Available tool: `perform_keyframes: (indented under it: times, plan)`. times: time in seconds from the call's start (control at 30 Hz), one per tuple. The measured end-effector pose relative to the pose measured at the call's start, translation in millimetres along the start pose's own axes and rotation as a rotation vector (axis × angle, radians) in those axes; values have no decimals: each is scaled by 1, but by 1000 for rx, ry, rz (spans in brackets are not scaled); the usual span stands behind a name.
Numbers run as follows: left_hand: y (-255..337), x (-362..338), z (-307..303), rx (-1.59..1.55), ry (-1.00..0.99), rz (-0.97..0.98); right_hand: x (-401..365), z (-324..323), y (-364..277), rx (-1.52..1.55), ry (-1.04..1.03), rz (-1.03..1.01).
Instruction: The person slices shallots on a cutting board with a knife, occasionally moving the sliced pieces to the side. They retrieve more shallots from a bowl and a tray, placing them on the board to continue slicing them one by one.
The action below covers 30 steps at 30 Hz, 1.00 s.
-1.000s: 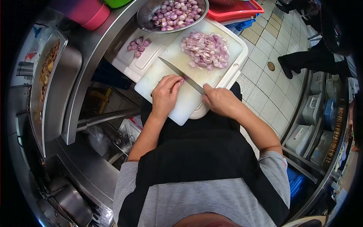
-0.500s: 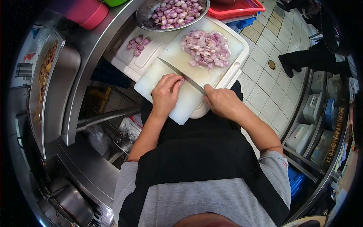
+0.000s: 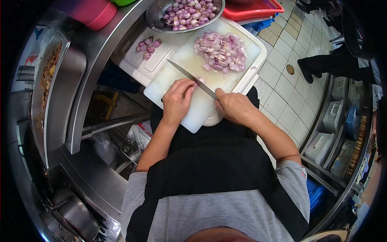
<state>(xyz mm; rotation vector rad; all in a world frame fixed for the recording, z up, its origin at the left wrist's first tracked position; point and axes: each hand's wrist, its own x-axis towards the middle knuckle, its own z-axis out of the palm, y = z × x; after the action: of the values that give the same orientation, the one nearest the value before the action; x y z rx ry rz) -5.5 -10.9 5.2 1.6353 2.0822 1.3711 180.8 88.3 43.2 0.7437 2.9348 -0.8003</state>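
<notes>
My right hand (image 3: 235, 105) is wrapped round the handle of a kitchen knife (image 3: 186, 74), whose long blade points to the upper left across a white cutting board (image 3: 161, 89). With bent fingers, my left hand (image 3: 176, 100) pinches a shallot (image 3: 195, 86) against the near side of the blade; my fingers mostly hide it. A small pale slice (image 3: 201, 80) lies just beyond the blade. Farther up the board rests a heap of sliced shallots (image 3: 221, 52). Several whole shallots (image 3: 148, 47) sit on the white lid (image 3: 131, 60) left of the board.
A metal colander (image 3: 152, 16) of peeled shallots stands behind the board, beside a red basket (image 3: 258, 10). At left is a steel counter (image 3: 90, 52) with a deep metal tray (image 3: 74, 76). Another person's dark-trousered leg (image 3: 326, 66) shows on the tiled floor at right.
The knife's blade has shifted slightly up and left over the board. A small slice now shows beyond it. Both hands stay in nearly the same place.
</notes>
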Motion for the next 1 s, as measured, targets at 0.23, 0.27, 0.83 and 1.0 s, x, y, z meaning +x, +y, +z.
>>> perform_keyframes:
  times: [0.23,0.27,0.83,1.0]
  plan:
    - [2,0,-1,6,-11,-28,-20,-31,-8,-26,-34,-15]
    - [1,0,-1,1,-12,-31,-27,-37,-10,-30,-65,8]
    - [2,-1,-1,-8,-6,-33,-27,-34,-12,-44,-70,20]
    - [4,-1,-1,-13,7,-30,-3,-1,-5,13,-11,4]
